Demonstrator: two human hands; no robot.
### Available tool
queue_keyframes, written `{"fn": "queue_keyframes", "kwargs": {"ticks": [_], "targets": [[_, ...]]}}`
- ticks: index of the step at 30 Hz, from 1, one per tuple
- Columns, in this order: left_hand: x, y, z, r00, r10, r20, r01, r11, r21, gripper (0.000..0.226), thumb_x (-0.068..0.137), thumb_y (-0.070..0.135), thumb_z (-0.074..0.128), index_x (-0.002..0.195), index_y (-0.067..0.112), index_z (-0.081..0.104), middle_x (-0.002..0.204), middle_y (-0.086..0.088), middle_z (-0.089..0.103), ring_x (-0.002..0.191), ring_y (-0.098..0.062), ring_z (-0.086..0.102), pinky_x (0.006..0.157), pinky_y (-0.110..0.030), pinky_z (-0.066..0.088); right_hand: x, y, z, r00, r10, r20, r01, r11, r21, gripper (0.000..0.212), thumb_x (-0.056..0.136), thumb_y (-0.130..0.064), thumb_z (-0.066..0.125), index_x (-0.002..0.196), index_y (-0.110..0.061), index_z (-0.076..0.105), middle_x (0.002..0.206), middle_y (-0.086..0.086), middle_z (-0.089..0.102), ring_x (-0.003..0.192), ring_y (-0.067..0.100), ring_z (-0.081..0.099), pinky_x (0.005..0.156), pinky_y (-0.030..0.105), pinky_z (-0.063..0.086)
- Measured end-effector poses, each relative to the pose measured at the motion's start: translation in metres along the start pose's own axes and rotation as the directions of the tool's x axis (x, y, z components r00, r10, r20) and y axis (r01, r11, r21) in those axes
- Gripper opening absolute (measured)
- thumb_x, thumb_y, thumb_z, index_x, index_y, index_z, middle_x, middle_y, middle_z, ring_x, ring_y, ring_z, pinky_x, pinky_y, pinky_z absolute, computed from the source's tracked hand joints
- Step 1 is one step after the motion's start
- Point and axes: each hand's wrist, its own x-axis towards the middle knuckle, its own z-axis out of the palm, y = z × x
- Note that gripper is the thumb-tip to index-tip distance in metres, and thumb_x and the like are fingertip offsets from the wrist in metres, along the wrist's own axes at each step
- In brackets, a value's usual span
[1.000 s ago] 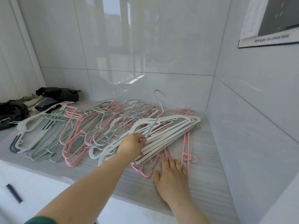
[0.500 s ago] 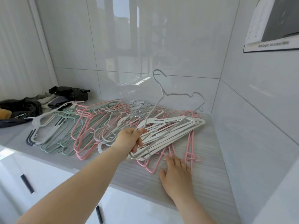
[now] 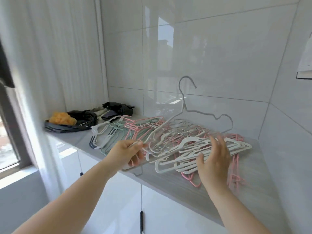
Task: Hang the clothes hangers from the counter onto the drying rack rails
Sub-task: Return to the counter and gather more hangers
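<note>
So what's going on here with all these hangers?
A person is working through a pile of pink, green and white clothes hangers on a grey counter. Their left hand grips one grey hanger, held hook-up above the pile. Their right hand is open over the white hangers. No drying rack is in view.

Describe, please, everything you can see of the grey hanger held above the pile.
The grey hanger is thin, seemingly coated wire, with an open hook on top, a short neck and sloping shoulders, the right one notched. It is held hook-up, slightly tilted, above the pile of hangers on the counter. The left hand grips its left shoulder end; its lower bar is blurred.
</note>
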Motion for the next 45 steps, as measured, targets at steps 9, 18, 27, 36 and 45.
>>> {"fn": "queue_keyframes", "kwargs": {"ticks": [9,18,27,36,45], "targets": [[-0.168,-0.018,-0.143,0.961,-0.105,-0.255,0.133,0.986,0.096,0.026,0.094,0.015,0.045,0.080,0.021,0.065,0.046,0.006,0.061,0.035,-0.003,0.050,0.035,-0.012,0.035,-0.001,-0.153,-0.007,0.907,-0.409,-0.102,0.421,0.889,0.180,0.062,0.064,0.003,0.066,0.119,-0.002,0.039,0.109,0.027,0.061,0.105,0.036,0.056,0.090,0.056,0.042],[-0.394,-0.011,-0.239,0.744,-0.184,-0.642,0.317,0.944,0.097,0.022,0.091,0.013,0.053,0.073,0.018,0.065,0.043,0.008,0.060,0.034,-0.002,0.049,0.038,-0.013,0.036,-0.099,-0.343,-0.058,0.702,-0.710,-0.049,0.621,0.578,0.529,0.011,0.060,0.001,0.060,0.068,-0.003,0.068,0.047,0.009,0.060,0.035,0.026,0.056,0.031,0.022,0.040],[-0.609,-0.005,-0.279,0.348,-0.069,-0.935,0.686,0.698,0.204,0.030,0.088,0.020,0.057,0.062,0.035,0.052,0.051,0.012,0.054,0.035,0.004,0.047,0.056,-0.019,0.042,-0.232,-0.541,-0.164,0.410,-0.910,0.066,0.411,0.249,0.877,0.024,0.089,-0.002,0.052,0.105,-0.008,0.068,0.089,0.014,0.071,0.083,0.034,0.066,0.071,0.036,0.049],[-0.773,0.006,-0.304,-0.037,0.011,-0.999,0.820,0.571,-0.024,0.030,0.090,0.026,0.054,0.060,0.026,0.050,0.052,0.008,0.055,0.037,-0.001,0.047,0.046,-0.012,0.038,-0.370,-0.703,-0.282,0.097,-0.984,-0.151,0.276,-0.119,0.954,0.032,0.098,-0.017,0.037,0.123,-0.017,0.057,0.119,0.005,0.064,0.110,0.024,0.058,0.083,0.026,0.043],[-0.895,0.022,-0.424,-0.215,0.119,-0.969,0.863,0.489,-0.131,0.022,0.089,0.032,0.054,0.067,0.035,0.053,0.053,0.015,0.061,0.039,0.001,0.050,0.049,-0.012,0.038,-0.453,-0.875,-0.353,0.084,-0.965,-0.247,0.219,-0.224,0.950,0.030,0.099,-0.022,0.037,0.120,-0.018,0.057,0.117,0.006,0.063,0.105,0.025,0.057,0.077,0.027,0.042]]}}
